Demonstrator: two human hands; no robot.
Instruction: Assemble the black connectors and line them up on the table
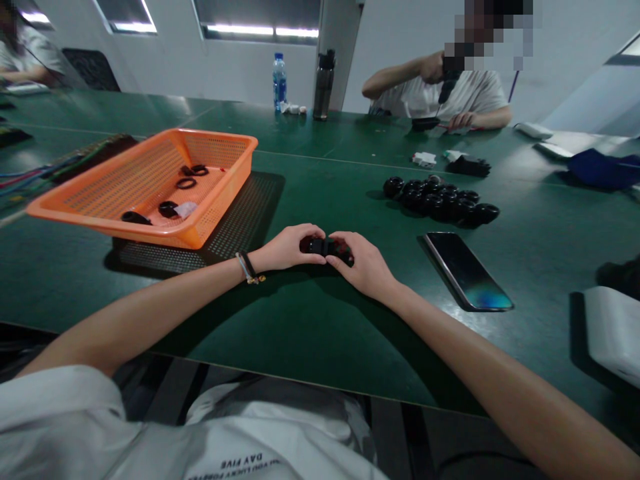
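Observation:
Just above the green table (310, 313), near its front edge, my left hand (286, 248) and my right hand (369, 265) meet at the fingertips. Both are closed around a small glossy black part (317, 247), its left portion between the left thumb and fingers. A darker stretch with some red on it shows inside the right hand's grip. Fingers cover much of it, so I cannot tell whether it is one piece or two. To the right lies a cluster of rounded glossy black pieces (440, 197), arranged in rows.
An orange perforated basket (225, 193) with a few black rings and parts stands at the left. A phone (467, 270) lies right of my hands, a white box (613, 327) farther right. Across the table are a water bottle (280, 83), a dark flask (324, 87) and a person holding a tool.

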